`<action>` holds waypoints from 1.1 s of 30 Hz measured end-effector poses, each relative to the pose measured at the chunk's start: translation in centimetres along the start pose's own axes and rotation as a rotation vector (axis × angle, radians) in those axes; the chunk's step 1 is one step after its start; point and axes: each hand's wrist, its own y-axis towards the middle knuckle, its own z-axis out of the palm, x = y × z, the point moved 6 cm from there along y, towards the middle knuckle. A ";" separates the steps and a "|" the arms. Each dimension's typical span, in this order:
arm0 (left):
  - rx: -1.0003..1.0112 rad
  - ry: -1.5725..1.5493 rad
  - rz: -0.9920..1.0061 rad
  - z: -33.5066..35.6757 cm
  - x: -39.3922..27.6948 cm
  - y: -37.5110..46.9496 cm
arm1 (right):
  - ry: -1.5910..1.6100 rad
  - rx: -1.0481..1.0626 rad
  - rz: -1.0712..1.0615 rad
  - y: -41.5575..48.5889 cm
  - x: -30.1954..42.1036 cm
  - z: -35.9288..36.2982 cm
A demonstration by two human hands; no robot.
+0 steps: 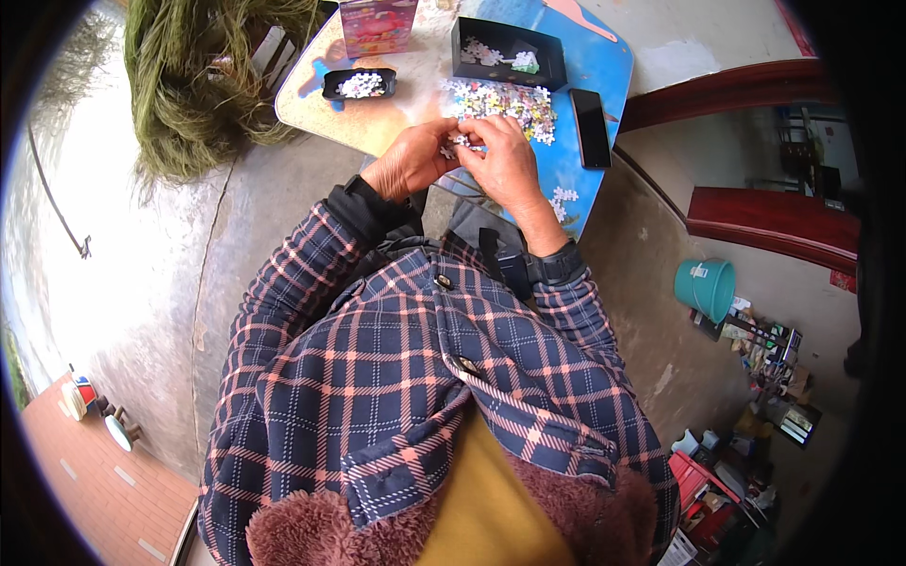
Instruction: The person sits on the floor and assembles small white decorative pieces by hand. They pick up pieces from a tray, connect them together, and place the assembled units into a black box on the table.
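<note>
My left hand (pixel 417 159) and my right hand (pixel 502 163) meet over the near edge of a printed blue-and-sand table (pixel 396 127). Between them they grip a few small joined jigsaw puzzle pieces (pixel 463 141), partly covered by the fingers. Just beyond my fingertips a heap of loose, multicoloured jigsaw pieces (pixel 502 102) spreads over the tabletop. Behind the heap is an open black box (pixel 509 74) holding more pieces. A small black tray (pixel 329 86) with whitish pieces sits to the left. Near my right wrist lies a small cluster of pieces (pixel 563 201).
A dark-screened smartphone (pixel 592 129) lies on the right of the table. A pink printed box (pixel 377 28) stands at the far left, and a pink flat-handled item (pixel 584 18) lies at the far edge. Dried grass (pixel 184 92) hangs left; a teal bucket (pixel 704 286) stands right.
</note>
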 end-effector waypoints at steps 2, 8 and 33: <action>-0.017 0.002 0.007 -0.1 -0.1 -0.3 | 0.004 -0.012 0.010 0.0 -0.1 0.0; -0.061 -0.014 0.016 0.3 -0.3 -1.7 | 0.408 0.028 0.310 -0.6 -2.7 1.0; 0.051 0.085 0.100 -0.9 -0.2 -2.1 | 1.021 -0.159 0.662 -1.4 -5.6 1.2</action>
